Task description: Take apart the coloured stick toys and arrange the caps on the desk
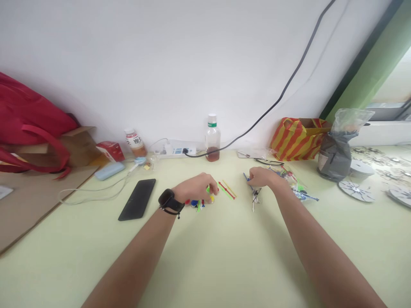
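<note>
On the far half of the table, toward the wall-side edge, the right grip has its fingertips pinched together on a blue stick; a white stick lies just nearer. The left grip curls over small coloured pieces; whether it clamps any, I cannot tell. A red stick lies between both.

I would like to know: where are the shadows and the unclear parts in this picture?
Head view: soft shadows on the table between the forearms, pale light at the window; head view: small pieces by the left hand look blurred, outlines hard to tell.
</note>
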Available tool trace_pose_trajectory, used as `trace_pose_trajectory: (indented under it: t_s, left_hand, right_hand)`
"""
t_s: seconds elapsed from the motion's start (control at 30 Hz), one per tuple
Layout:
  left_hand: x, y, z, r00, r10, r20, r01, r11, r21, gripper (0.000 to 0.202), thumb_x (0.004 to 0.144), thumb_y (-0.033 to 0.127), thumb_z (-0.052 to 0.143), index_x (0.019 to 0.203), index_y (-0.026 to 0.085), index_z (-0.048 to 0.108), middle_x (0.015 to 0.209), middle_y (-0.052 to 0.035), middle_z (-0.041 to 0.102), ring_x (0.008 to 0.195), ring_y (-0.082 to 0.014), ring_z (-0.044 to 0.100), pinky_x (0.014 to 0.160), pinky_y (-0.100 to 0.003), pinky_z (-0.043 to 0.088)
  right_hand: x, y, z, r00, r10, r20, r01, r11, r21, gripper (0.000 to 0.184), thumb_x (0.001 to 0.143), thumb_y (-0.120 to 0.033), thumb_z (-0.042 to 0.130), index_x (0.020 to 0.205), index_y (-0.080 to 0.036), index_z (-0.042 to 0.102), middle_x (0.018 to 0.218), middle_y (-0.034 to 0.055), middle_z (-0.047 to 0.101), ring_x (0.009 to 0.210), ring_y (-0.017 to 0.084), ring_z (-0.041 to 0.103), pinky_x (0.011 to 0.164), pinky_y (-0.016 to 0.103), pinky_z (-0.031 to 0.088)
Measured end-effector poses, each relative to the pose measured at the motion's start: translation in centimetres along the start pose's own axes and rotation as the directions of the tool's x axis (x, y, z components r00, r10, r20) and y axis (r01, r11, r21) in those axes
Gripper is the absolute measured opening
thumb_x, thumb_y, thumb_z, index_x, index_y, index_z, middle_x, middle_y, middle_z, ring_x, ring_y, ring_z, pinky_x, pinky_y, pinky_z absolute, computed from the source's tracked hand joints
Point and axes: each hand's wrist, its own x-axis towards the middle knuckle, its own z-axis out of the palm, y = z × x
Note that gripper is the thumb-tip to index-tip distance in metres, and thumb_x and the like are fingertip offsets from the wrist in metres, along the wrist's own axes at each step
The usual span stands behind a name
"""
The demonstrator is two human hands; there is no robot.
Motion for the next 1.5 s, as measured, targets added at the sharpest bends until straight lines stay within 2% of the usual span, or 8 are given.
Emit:
trace_pose_trajectory:
  t_s: [0.17,0.3,0.47,0.6,0.73,1.03,1.23,1.5]
  left_hand:
    - [-0.4,-1.0,-0.9,0.994,-0.023,-0.102,0.034,0.993,0.11,0.034,0.063,0.042,0.084,0.09,0.023,0.077,0.098,-0.0039,0.073,0.087,-0.0231,0.068,0.066,-0.027,0.047]
    - [-0.3,-1.6,-0.7,0.992,-0.086,-0.091,0.097,0.988,0.117,0.042,0.06,0.048,0.086,0.092,0.022,0.077,0.098,-0.0047,0.073,0.083,-0.023,0.069,0.066,-0.028,0.047]
    - [0.1,-2.1,-0.3,0.993,-0.089,-0.082,0.096,0.992,0.081,0.038,0.064,0.045,0.083,0.092,0.021,0.079,0.094,-0.0051,0.075,0.079,-0.0227,0.07,0.067,-0.029,0.048]
    - [0.1,-2.1,-0.2,0.993,-0.075,-0.095,0.08,0.996,0.045,0.036,0.065,0.039,0.082,0.096,0.022,0.08,0.096,-0.0058,0.076,0.082,-0.0234,0.07,0.07,-0.029,0.05]
    - [0.1,-2.1,-0.2,0.991,-0.072,-0.116,0.076,0.997,0.029,0.036,0.065,0.034,0.081,0.099,0.022,0.08,0.096,-0.0064,0.076,0.084,-0.024,0.071,0.073,-0.029,0.052]
    - [0.2,-1.9,0.0,0.988,-0.048,-0.143,0.05,0.999,0.013,0.041,0.064,0.034,0.083,0.103,0.022,0.078,0.101,-0.007,0.075,0.089,-0.025,0.071,0.07,-0.028,0.053]
    - [0.2,-0.4,0.5,0.988,0.084,-0.13,-0.071,0.993,0.099,0.023,0.082,0.038,0.07,0.096,0.026,0.082,0.107,-0.0064,0.074,0.095,-0.023,0.072,0.083,-0.028,0.054]
    - [0.2,-0.8,0.2,0.98,0.086,-0.178,-0.056,0.985,0.164,0.029,0.088,0.041,0.067,0.109,0.027,0.08,0.115,-0.0072,0.073,0.113,-0.027,0.065,0.097,-0.034,0.05]
  right_hand:
    - [1.0,0.4,1.0,0.999,0.027,-0.042,-0.025,0.998,0.051,0.016,0.075,-0.018,0.071,0.091,-0.018,0.07,0.108,0.0144,0.074,0.097,0.028,0.069,0.068,0.029,0.044]
    - [1.3,0.2,1.0,0.995,0.034,-0.09,-0.019,0.987,0.157,0.014,0.075,-0.014,0.07,0.089,-0.016,0.067,0.104,0.0137,0.075,0.095,0.025,0.07,0.066,0.026,0.045]
    - [0.5,-1.0,0.3,0.996,-0.021,-0.084,0.051,0.925,0.378,0.003,0.088,-0.017,0.064,0.09,-0.016,0.063,0.084,0.0102,0.077,0.073,0.019,0.074,0.06,0.023,0.051]
    - [-0.1,-1.9,-0.4,0.993,-0.067,-0.1,0.11,0.835,0.539,0.003,0.095,-0.019,0.061,0.093,-0.018,0.06,0.088,0.0095,0.079,0.073,0.016,0.075,0.064,0.022,0.057]
    - [-0.3,-2.4,-0.7,0.99,-0.087,-0.112,0.14,0.733,0.666,0.008,0.092,-0.017,0.067,0.087,-0.017,0.06,0.084,0.0096,0.078,0.067,0.017,0.074,0.064,0.026,0.06]
    - [-0.8,-3.3,-0.7,0.978,-0.183,-0.103,0.201,0.677,0.708,0.011,0.09,-0.014,0.071,0.089,-0.017,0.061,0.083,0.008,0.077,0.068,0.017,0.073,0.066,0.027,0.061]
    - [-1.0,-3.6,-0.9,0.977,-0.181,-0.108,0.207,0.72,0.662,0.01,0.091,-0.018,0.071,0.089,-0.018,0.061,0.079,0.0059,0.075,0.064,0.015,0.071,0.061,0.025,0.058]
    - [-1.6,-4.2,-1.3,0.965,-0.247,-0.084,0.231,0.662,0.713,0.014,0.094,-0.028,0.072,0.092,-0.019,0.062,0.091,0.0076,0.077,0.069,0.014,0.069,0.068,0.026,0.059]
